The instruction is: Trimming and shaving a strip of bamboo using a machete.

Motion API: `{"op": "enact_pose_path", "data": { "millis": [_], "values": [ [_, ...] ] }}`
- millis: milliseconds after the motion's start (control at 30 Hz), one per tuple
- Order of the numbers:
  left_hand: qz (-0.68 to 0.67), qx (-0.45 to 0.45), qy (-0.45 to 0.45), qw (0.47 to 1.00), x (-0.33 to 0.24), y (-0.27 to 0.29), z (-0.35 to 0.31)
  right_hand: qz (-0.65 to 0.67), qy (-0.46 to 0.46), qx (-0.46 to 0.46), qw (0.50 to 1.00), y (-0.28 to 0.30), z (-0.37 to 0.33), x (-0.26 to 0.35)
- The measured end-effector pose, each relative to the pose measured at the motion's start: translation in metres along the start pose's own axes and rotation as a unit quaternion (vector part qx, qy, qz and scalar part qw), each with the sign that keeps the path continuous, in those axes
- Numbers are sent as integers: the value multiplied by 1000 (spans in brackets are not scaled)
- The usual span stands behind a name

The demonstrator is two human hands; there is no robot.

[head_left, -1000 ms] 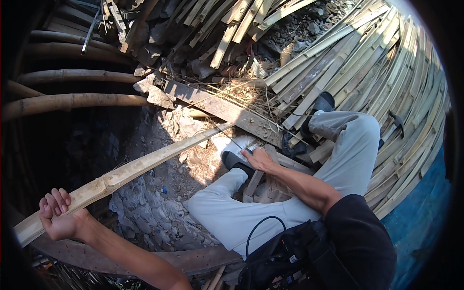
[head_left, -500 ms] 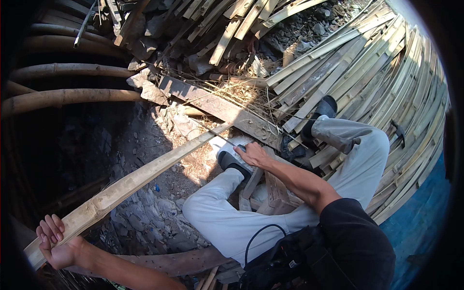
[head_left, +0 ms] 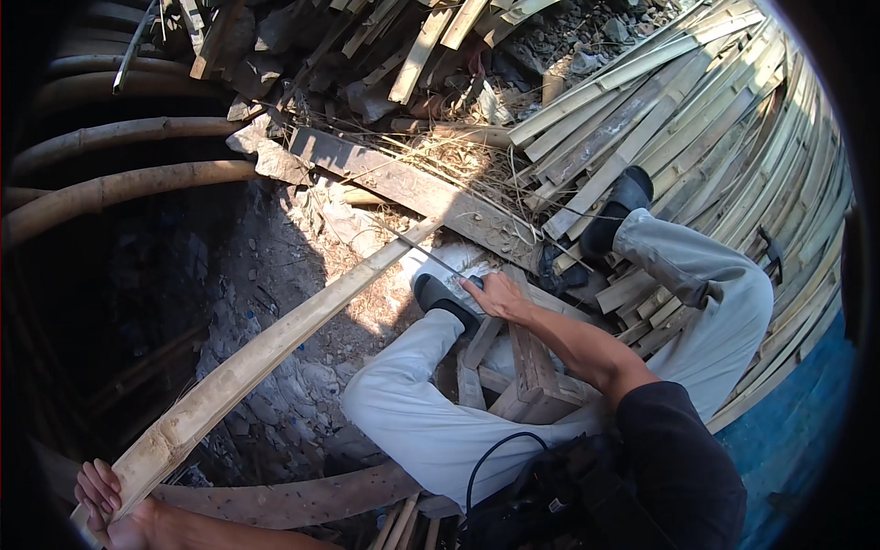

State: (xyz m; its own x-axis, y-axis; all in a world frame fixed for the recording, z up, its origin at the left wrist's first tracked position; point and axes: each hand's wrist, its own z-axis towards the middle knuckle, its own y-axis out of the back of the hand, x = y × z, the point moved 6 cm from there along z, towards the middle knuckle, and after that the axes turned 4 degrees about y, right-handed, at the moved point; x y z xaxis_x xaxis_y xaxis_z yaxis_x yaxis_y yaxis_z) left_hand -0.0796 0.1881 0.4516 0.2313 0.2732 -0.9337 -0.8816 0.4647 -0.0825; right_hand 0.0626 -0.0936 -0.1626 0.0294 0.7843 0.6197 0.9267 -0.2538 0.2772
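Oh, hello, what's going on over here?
A person is handling a long split bamboo strip. Their left hand grips its near end, while the far end reaches a wooden plank. Their right hand holds a thin, dark-handled tool, whose shaft crosses the strip near that far end; whether it is cutting can't be told. A big pile of similar strips lies to the right.

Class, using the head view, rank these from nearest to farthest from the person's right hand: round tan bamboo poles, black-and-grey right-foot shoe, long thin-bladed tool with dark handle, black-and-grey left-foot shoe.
1. Thin-bladed tool: gripped in the right hand.
2. Left-foot shoe: just left of the hand.
3. Right-foot shoe: above and right.
4. Bamboo poles: farthest, upper left.
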Motion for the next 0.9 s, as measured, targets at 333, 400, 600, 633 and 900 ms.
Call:
{"op": "enact_pose_path", "data": {
  "millis": [333,400,600,633,900],
  "values": [
    [0,4,-22,1000,1,4,0,-2,-41,-48,998,4,32,-54],
    [16,-27,-26,999,1,14,7,1,-69,-47,996,8,30,-64],
    [164,-256,-39,952,24,-23,21,-34,-34,-56,997,50,4,-41],
    [170,-288,-56,941,23,-35,18,-23,-24,-60,998,60,1,-35],
    [322,-125,-148,927,17,-74,-2,-26,44,-213,976,148,-44,-18]
  ]
}}
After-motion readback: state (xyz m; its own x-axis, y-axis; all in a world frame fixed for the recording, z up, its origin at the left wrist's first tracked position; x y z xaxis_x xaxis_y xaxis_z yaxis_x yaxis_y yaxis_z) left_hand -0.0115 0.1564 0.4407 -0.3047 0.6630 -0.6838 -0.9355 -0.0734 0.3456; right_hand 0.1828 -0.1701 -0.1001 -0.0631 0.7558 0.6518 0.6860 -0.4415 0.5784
